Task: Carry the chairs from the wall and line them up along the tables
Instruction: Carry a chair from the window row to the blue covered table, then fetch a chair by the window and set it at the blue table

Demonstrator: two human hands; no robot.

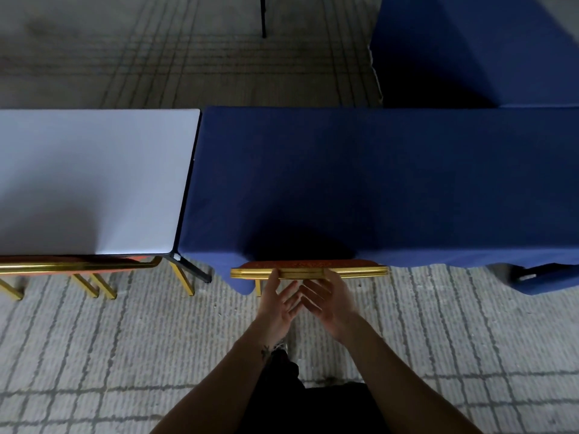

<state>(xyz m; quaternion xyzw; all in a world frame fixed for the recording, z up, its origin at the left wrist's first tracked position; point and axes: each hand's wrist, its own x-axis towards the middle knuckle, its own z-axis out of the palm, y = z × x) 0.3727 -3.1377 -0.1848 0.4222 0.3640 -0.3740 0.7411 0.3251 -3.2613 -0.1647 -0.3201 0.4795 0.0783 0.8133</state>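
The gold-framed chair is seen tucked in against the blue-clothed table. Its top rail shows just below the cloth's near edge, with red upholstery glimpsed behind it. Both hands are held open right at that rail. The left hand and the right hand are set close together, fingers spread and relaxed, tips at the rail's near edge, nothing gripped. To the left, a bare white table is butted against the blue one, and more gold chair frames are lined along its near edge. Patterned carpet is seen underfoot.
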